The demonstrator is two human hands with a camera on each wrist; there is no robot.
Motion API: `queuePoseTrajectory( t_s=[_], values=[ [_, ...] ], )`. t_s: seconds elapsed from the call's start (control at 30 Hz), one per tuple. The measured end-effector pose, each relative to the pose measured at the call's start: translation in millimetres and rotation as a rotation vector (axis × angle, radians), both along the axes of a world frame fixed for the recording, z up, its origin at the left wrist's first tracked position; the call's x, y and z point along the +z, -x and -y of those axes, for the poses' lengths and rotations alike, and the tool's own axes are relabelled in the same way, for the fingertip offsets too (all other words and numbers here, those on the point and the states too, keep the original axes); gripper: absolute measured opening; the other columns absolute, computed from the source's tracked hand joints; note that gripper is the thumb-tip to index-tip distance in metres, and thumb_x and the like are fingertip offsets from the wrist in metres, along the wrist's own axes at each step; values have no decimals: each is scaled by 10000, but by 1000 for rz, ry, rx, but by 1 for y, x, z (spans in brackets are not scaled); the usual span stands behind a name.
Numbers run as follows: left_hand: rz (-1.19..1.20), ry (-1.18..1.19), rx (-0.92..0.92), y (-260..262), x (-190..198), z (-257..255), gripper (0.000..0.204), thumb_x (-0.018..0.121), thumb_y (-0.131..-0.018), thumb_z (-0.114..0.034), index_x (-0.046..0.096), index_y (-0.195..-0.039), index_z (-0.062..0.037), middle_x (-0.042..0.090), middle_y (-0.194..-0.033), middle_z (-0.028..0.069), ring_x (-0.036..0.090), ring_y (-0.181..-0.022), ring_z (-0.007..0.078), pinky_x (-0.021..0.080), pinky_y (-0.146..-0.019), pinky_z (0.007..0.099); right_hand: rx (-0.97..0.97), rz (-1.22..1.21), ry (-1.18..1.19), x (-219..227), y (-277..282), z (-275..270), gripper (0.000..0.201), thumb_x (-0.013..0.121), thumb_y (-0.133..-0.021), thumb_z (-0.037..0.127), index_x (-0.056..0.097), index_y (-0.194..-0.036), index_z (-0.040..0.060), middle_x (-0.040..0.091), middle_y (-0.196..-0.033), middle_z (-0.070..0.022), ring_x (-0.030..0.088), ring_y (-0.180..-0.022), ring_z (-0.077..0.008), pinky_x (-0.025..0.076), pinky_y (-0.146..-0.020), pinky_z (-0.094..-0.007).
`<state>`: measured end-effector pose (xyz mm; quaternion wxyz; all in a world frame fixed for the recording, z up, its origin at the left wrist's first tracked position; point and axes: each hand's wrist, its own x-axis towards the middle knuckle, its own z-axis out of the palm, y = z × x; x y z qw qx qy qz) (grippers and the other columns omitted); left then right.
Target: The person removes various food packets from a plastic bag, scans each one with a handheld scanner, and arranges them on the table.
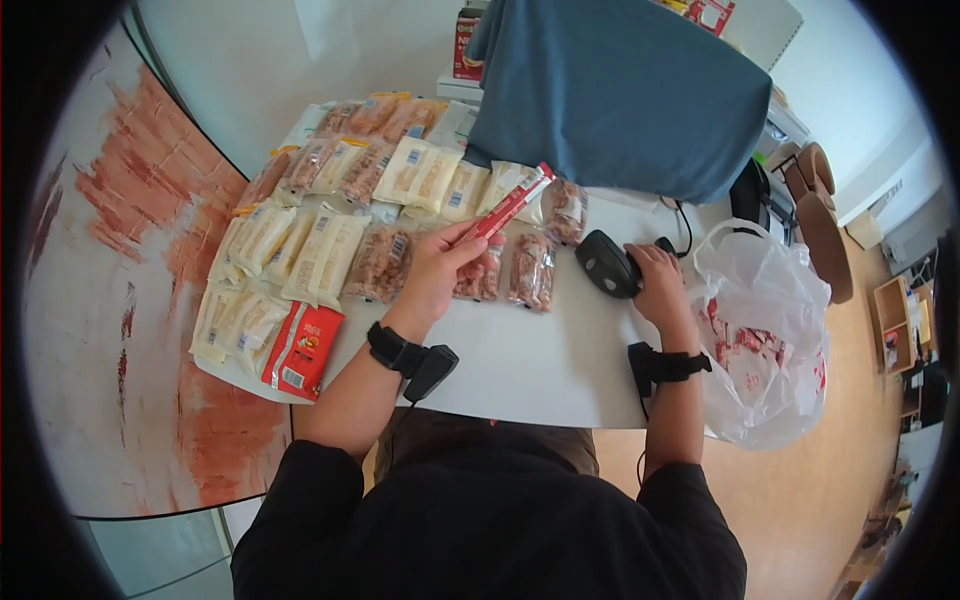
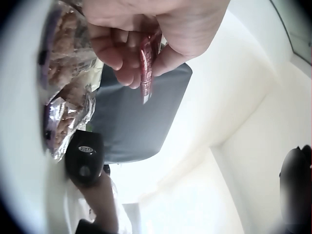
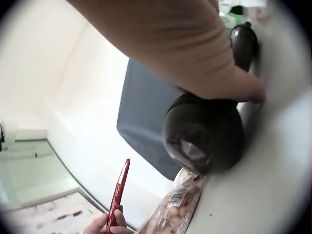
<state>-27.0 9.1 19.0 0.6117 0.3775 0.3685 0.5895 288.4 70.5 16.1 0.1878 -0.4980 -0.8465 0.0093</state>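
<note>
My left hand point(image 1: 438, 272) holds a slim red stick packet point(image 1: 512, 203) pinched between thumb and fingers, raised above the table and slanting up to the right. In the left wrist view the packet point(image 2: 146, 68) shows edge-on between thumb and fingertips. Across from it, my right hand point(image 1: 662, 285) grips the handle of a black handheld barcode scanner point(image 1: 606, 264) low at the tabletop. The scanner's rounded head point(image 3: 204, 136) fills the middle of the right wrist view, its handle partly hidden by the hand. Clear packs of reddish-brown pieces point(image 1: 532, 270) lie between the two hands.
Rows of cream-coloured packs point(image 1: 325, 255) cover the table's left side, with a red-orange pack point(image 1: 304, 350) at the front. A blue-grey cloth point(image 1: 620, 100) drapes a large object behind. At right sits a white plastic bag point(image 1: 770, 390) with red packets inside. The table's edge point(image 1: 520, 416) runs before me.
</note>
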Motion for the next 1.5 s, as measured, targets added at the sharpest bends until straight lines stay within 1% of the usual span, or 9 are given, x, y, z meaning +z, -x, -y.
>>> queuePoseTrajectory(
  t_s=[0.1, 0.13, 0.27, 0.43, 0.47, 0.67, 0.77, 0.97, 1.5],
  values=[
    [-15, -10, 29, -3, 2, 1, 314, 567, -873, -105, 571, -1175, -17, 646, -1028, 88, 580, -717, 56, 486, -640, 195, 25, -43, -15, 1, 3, -1, 476, 561, -672, -15, 557, -1139, 79, 587, -1002, -98, 506, -1059, -307, 327, -982, -472],
    [-42, -21, 38, -4, 2, 0, 323, 565, -872, -94, 564, -1186, -18, 645, -1034, 89, 583, -716, 61, 492, -648, 199, 61, -65, -34, 1, 6, -2, 452, 598, -666, 23, 568, -1113, 80, 579, -957, -101, 515, -1005, -300, 313, -992, -461],
    [-147, -98, 87, -9, -3, 1, 363, 567, -863, -52, 539, -1222, -11, 645, -1017, 78, 591, -716, 76, 505, -665, 211, 178, -156, -79, 8, 19, 6, 406, 620, -662, 55, 572, -1064, 87, 575, -946, -91, 515, -986, -292, 300, -996, -456],
    [-280, -69, 136, -11, -7, 4, 370, 571, -853, -4, 538, -1221, -2, 641, -972, 58, 593, -723, 81, 507, -671, 215, 246, -300, -203, 24, 39, 23, 358, 646, -654, 82, 566, -1003, 95, 562, -938, -66, 509, -972, -281, 297, -994, -452],
    [-286, -61, 147, -12, -6, 5, 368, 571, -851, 4, 541, -1218, 0, 640, -964, 55, 593, -726, 81, 507, -674, 216, 226, -308, -211, 23, 40, 24, 376, 658, -646, 79, 561, -1009, 94, 559, -944, -62, 506, -972, -275, 298, -991, -452],
    [-370, -296, 211, -18, -6, 9, 360, 576, -864, -14, 540, -1222, -11, 644, -972, 68, 599, -751, 87, 503, -686, 217, 137, -468, -237, 15, 44, 24, 354, 657, -648, 45, 542, -982, 68, 564, -931, -68, 510, -960, -284, 300, -979, -450],
    [-342, -284, 193, -20, -9, 9, 341, 559, -869, 8, 553, -1210, -9, 632, -1049, 75, 604, -764, 83, 496, -690, 195, 133, -494, -242, 15, 45, 25, 346, 660, -643, 38, 534, -964, 63, 566, -924, -71, 512, -950, -288, 301, -973, -452],
    [-290, -140, 92, -19, -11, 7, 375, 587, -866, -35, 530, -1236, -25, 647, -1000, 57, 612, -780, 87, 495, -677, 196, 150, -504, -237, 11, 46, 24, 369, 668, -630, 32, 530, -970, 65, 567, -930, -72, 511, -948, -289, 302, -970, -456],
    [-294, -123, 113, -20, -13, 6, 377, 584, -864, -29, 532, -1236, -29, 650, -980, 52, 614, -772, 84, 493, -664, 196, 135, -478, -268, 9, 47, 24, 372, 669, -626, 33, 531, -970, 74, 557, -925, -57, 508, -958, -269, 291, -982, -454]
  ],
)
